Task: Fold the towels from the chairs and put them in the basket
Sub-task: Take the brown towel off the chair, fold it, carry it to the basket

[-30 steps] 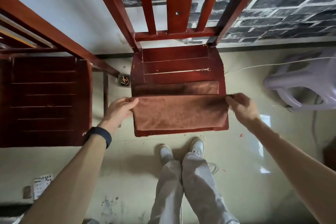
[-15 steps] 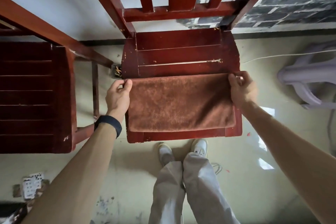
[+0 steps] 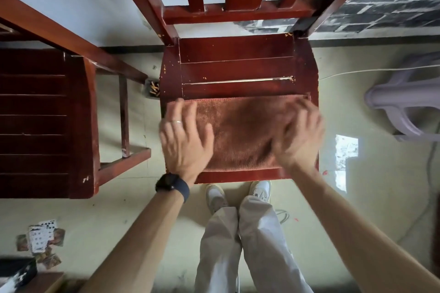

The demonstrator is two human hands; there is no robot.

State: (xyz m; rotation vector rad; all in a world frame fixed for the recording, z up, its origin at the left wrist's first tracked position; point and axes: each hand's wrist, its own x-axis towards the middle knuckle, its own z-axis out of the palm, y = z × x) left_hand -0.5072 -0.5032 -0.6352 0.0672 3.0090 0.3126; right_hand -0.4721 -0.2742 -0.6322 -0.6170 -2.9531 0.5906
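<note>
A brown towel (image 3: pixel 240 131), folded to a flat rectangle, lies on the front half of the red wooden chair seat (image 3: pixel 238 66) straight ahead. My left hand (image 3: pixel 184 140) rests flat on the towel's left end, fingers spread, a ring on one finger. My right hand (image 3: pixel 298 135), blurred by motion, lies over the towel's right end with fingers apart. Neither hand grips the cloth. No basket is in view.
A second dark red chair (image 3: pixel 42 123) stands to the left, its leg frame close to the first chair. A pale plastic stool (image 3: pixel 404 104) sits at the right. Playing cards (image 3: pixel 41 238) lie on the floor at lower left. My legs and shoes are below the seat.
The hands carried the towel's near edge to the far edge, finishing a fold, then let go of the corners. Both palms now lie flat on the towel.
</note>
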